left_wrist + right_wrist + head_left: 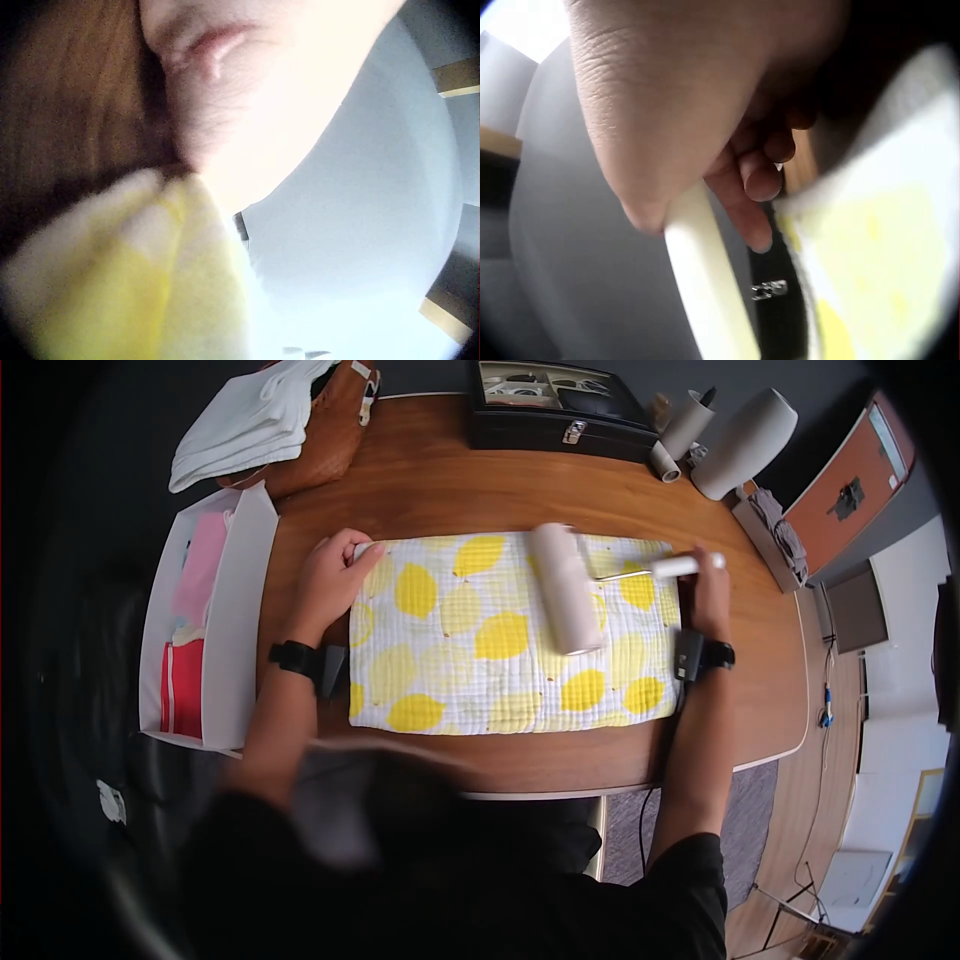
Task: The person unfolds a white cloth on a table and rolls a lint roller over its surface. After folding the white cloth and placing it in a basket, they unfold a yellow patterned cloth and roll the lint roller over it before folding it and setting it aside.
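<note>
A folded white cloth with yellow lemon prints (445,665) lies flat on the wooden table (420,480). At its upper left corner my left hand (332,578) pinches the fabric; in the left wrist view the cloth (142,277) bunches up beside the thumb. My right hand (711,598), past the cloth's right edge, holds a lint roller (567,590) by its white handle (672,567). The roller's pale cylinder overlaps the right half of the cloth and looks blurred. In the right wrist view, the handle (705,277) comes out from under the thumb, with the fingertips behind it.
To the left stands a white box (237,620) with pink and red folded fabric. Behind it, folded white cloths (245,425) lie on a brown leather bag (335,435). A black case (560,435) sits at the back, a grey vase (745,445) at the back right.
</note>
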A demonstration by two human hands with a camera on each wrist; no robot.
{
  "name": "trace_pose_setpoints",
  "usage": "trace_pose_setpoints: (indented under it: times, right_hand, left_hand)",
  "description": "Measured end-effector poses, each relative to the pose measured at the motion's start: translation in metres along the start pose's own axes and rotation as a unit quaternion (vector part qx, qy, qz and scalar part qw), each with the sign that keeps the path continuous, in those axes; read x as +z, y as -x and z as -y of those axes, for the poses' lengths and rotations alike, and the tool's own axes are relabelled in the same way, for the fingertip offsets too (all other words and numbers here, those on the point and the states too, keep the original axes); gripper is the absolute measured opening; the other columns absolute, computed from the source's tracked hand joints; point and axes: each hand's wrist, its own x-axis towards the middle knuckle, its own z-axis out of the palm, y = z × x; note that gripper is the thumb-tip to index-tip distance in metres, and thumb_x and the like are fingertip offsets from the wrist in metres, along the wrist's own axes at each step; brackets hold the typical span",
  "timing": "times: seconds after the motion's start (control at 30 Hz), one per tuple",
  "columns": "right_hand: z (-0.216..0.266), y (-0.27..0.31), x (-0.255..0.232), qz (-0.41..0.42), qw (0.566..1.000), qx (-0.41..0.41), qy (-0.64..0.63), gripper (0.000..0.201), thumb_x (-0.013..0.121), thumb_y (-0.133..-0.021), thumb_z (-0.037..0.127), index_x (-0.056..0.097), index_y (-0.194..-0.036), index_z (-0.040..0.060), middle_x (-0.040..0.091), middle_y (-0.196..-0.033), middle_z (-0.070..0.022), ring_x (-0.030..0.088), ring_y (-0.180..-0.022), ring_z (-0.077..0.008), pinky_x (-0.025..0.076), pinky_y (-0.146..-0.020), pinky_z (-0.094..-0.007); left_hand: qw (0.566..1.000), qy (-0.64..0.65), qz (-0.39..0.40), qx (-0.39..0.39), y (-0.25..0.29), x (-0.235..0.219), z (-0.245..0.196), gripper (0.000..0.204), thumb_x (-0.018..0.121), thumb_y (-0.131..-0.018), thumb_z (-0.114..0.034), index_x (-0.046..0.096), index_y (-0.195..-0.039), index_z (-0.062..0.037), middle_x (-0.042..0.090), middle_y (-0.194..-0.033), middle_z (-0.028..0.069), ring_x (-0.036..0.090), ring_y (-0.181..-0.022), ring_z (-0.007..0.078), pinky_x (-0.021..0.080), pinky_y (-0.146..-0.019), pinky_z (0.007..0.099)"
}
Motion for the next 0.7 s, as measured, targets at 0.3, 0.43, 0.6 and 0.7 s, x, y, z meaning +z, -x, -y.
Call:
trace_pose_setpoints:
  times: [0.3, 0.43, 0.6, 0.7]
  right_hand:
    - [-0.028, -0.035, -0.068, -0.135, 0.971, 0.008, -0.198, 0.034, 0.075, -0.101, 0.039, 0.067, -0.096, 0.0071, 0.064, -0.079, -0.0023, 0.061, -0.07, -0.0135, 0.048, -0.061, -0.0284]
    - [-0.033, -0.036, -0.113, -0.274, 0.899, -0.058, -0.336, 0.031, 0.078, -0.1, 0.036, 0.066, -0.102, 0.0066, 0.066, -0.087, -0.0044, 0.064, -0.073, -0.0155, 0.057, -0.067, -0.0323]
    - [-0.049, -0.046, -0.116, -0.103, 0.962, -0.028, -0.252, 0.027, 0.075, -0.103, 0.035, 0.064, -0.099, 0.0105, 0.067, -0.089, -0.0031, 0.066, -0.083, -0.0162, 0.057, -0.075, -0.0344]
    - [-0.032, -0.03, -0.07, 0.036, 0.972, -0.024, -0.229, 0.024, 0.072, -0.106, 0.032, 0.065, -0.104, 0.0095, 0.071, -0.095, -0.0041, 0.067, -0.087, -0.0166, 0.055, -0.08, -0.0371]
  left_hand:
    - [1.0, 0.011, 0.002, -0.006, 0.0, 0.002, 0.002, 0.028, 0.078, -0.099, -0.03, 0.072, -0.101, -0.0029, 0.055, -0.075, 0.0022, 0.054, -0.075, 0.0175, 0.046, -0.067, 0.0355]
    - [1.0, 0.008, -0.006, 0.008, 0.001, 0.001, -0.002, 0.028, 0.078, -0.099, -0.03, 0.072, -0.1, -0.003, 0.055, -0.075, 0.0022, 0.054, -0.075, 0.0174, 0.046, -0.068, 0.0353]
    - [1.0, 0.011, -0.005, 0.005, 0.001, 0.001, 0.001, 0.028, 0.078, -0.099, -0.029, 0.072, -0.101, -0.0027, 0.055, -0.076, 0.0023, 0.053, -0.074, 0.0171, 0.046, -0.067, 0.0343]
    - [1.0, 0.016, -0.004, 0.007, -0.001, 0.002, 0.004, 0.027, 0.078, -0.099, -0.029, 0.072, -0.101, -0.0026, 0.055, -0.076, 0.0024, 0.053, -0.073, 0.0168, 0.046, -0.066, 0.034]
